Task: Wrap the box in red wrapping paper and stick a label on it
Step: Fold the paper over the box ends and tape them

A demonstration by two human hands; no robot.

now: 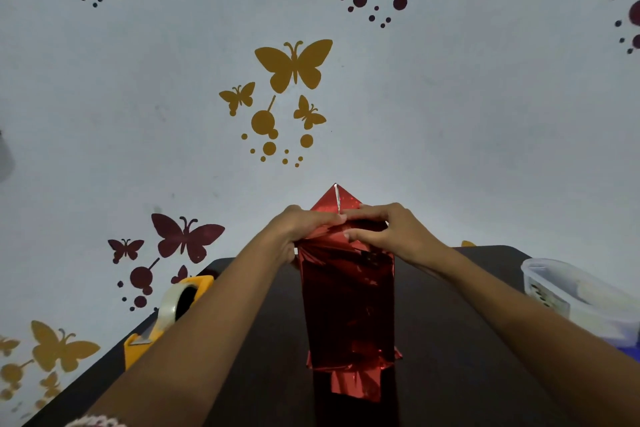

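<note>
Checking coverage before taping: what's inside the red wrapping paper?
Only red wrapping paper shows, in a box shape. The box is fully covered; the left hand and right hand hide the far-end folds.

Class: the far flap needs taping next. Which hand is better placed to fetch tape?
Probably the left hand: the tape dispenser sits beside its forearm, while the right hand can hold the red paper.
</note>
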